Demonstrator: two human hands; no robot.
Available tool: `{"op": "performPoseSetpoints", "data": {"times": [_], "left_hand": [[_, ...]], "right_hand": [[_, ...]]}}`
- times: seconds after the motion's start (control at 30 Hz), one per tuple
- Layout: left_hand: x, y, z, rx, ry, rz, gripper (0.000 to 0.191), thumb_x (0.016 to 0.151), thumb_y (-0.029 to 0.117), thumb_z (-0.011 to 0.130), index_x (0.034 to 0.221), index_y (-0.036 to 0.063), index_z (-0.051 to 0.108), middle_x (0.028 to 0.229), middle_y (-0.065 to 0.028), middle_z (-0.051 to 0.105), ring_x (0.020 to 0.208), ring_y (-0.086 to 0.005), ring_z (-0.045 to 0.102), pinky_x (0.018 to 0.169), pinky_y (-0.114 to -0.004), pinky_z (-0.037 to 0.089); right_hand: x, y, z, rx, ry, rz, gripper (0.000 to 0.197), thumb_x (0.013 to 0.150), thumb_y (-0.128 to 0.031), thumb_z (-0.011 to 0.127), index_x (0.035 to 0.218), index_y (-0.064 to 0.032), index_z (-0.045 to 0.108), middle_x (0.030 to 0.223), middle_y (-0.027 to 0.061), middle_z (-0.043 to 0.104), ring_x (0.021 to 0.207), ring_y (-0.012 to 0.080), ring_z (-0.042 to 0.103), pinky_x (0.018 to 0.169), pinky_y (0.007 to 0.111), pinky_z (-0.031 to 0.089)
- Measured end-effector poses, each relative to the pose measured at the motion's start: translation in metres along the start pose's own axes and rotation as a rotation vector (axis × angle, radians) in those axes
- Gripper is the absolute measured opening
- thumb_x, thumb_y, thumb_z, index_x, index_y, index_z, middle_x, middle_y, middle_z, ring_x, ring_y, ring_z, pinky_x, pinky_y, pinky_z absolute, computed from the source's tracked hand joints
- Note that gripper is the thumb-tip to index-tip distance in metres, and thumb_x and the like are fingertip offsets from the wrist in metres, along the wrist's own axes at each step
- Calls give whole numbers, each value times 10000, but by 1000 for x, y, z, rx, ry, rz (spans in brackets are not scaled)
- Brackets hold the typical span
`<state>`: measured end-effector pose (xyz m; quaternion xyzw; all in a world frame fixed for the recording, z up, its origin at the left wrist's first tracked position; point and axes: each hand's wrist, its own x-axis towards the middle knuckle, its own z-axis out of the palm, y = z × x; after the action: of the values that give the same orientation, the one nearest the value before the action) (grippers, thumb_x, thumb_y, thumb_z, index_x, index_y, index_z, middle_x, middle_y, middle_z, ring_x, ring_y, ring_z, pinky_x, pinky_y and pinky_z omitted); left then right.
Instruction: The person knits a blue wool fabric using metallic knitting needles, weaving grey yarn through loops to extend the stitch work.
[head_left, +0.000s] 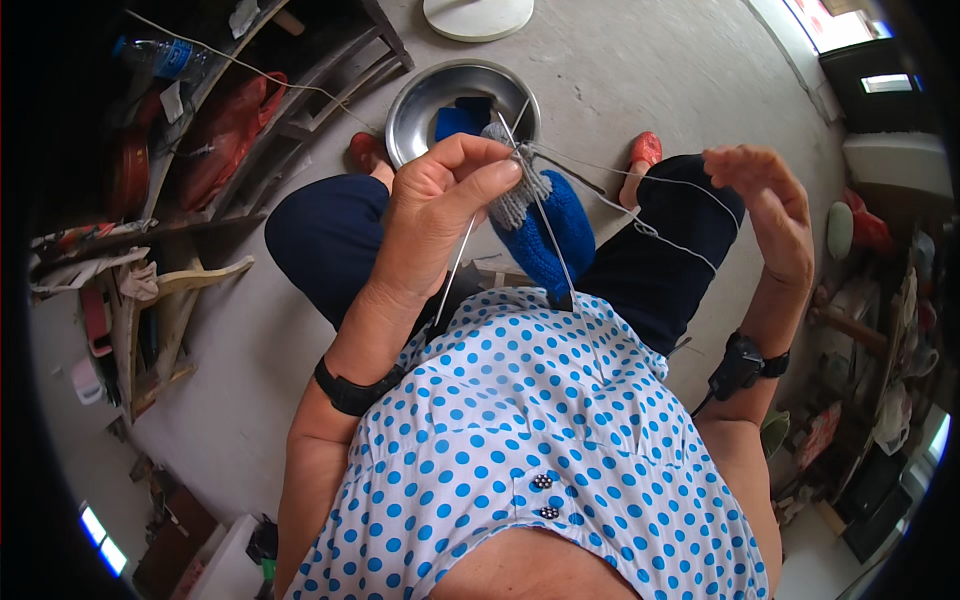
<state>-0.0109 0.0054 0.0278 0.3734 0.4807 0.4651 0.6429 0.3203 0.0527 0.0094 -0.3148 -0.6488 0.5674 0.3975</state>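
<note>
My left hand (465, 176) grips a piece of knitting by its grey ribbed edge, pinched between thumb and fingers. The knitted piece (559, 232) is blue below a grey ribbed band (517, 199) and hangs above my lap. Several thin knitting needles (551, 240) cross at the grey band, one slanting down over my blouse. My right hand (761, 195) is raised to the right, apart from the knitting, fingers loosely bent, with nothing visible in them. From the knitting a grey yarn strand (667, 180) loops toward that hand; whether it touches the fingers is hard to tell.
A metal basin (409, 101) holding dark and bright blue pieces stands on the floor between my feet. To the left, a wooden rack (300, 120) carries a red bag (232, 150) and a plastic bottle (169, 56). A white round base (480, 19) stands beyond the basin.
</note>
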Motion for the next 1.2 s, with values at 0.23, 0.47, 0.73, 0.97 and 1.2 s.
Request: {"op": "performPoseSetpoints", "data": {"times": [0.23,0.47,0.73,0.97,1.2], "left_hand": [[2,1,3,8,-30,-15,159,867,152,647,993,54,643,849,-11,677,670,-2,561,553,-127,392],[-1,0,1,15,-26,-34,165,874,149,638,1008,54,635,851,-3,667,665,3,554,550,-123,388],[2,-4,1,9,9,-41,149,876,158,632,977,48,634,781,17,649,579,29,485,483,-119,320],[12,-14,-8,-44,101,-41,153,863,141,632,965,28,623,741,21,622,458,29,378,407,-136,236],[28,-17,-10,-142,153,-83,165,873,131,622,993,19,607,735,25,598,458,21,388,405,-137,243]], "right_hand": [[47,6,92,81,36,28,288,924,-152,554,1188,-35,566,1123,111,625,1041,196,597,913,320,472],[67,9,127,22,-7,64,127,905,-28,547,1030,-8,561,938,59,594,869,121,588,762,243,485],[48,14,112,-254,-139,-8,94,854,-26,579,945,-23,555,868,43,563,719,105,529,607,239,439],[62,26,123,-654,-58,-201,473,716,-271,772,1092,-56,582,908,85,590,769,213,607,619,298,472],[76,40,141,-700,71,-172,723,680,-590,719,1105,-29,553,866,98,578,753,213,604,625,304,487]]}}
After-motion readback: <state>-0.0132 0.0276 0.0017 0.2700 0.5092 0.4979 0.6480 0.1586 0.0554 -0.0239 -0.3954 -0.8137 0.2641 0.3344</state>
